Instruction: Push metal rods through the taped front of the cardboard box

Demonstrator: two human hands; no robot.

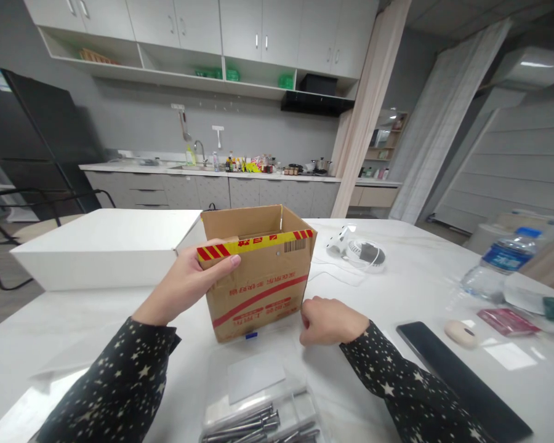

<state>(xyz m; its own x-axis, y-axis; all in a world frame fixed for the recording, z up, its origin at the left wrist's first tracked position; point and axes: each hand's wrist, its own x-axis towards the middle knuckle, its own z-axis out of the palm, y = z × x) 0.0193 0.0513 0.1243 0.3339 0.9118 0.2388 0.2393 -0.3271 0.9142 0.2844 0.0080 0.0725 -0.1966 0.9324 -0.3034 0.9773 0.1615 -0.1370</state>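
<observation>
Gripping cardboard box [263, 289] by upper left edge: person's left hand [189, 277]. Right hand [330, 321] curled beside box's lower right corner; whether gripping, cannot tell. Box upright, open-topped, on white table [175, 357], behind clear tray [216, 409] of metal pieces [253, 426], right of white box [101, 258].

Your left sleeve [120, 375] and right sleeve [388, 369]: 2 pieces, black fabric, printed with cream 5-pointed stars [144, 371], large and small, among tiny pale dots; loose cuffs [159, 337].
</observation>
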